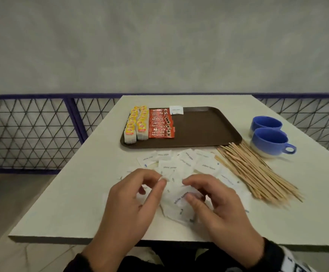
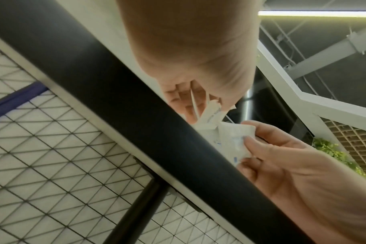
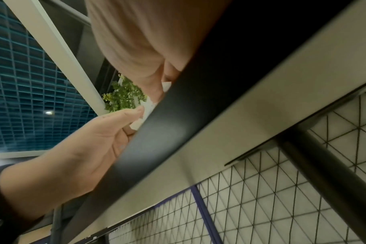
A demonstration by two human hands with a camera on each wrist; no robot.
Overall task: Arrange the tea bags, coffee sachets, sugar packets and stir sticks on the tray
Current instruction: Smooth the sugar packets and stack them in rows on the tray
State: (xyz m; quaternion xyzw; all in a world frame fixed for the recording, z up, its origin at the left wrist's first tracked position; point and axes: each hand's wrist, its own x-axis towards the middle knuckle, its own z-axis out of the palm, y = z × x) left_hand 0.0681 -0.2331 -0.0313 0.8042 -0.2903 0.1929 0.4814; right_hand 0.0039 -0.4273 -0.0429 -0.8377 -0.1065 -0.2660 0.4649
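A brown tray holds two rows of yellow-tagged tea bags, a column of red coffee sachets and one white sugar packet at its back. Several loose sugar packets lie on the table in front of the tray. Wooden stir sticks are heaped to their right. Both hands work over the nearest packets. My left hand pinches the packets between thumb and fingers. My right hand pinches a packet marked "white sugar" from the other side.
Two blue cups stand right of the tray, beside the stick heap. The white table's near edge runs just under my wrists. A purple-framed mesh fence lines the far and left sides.
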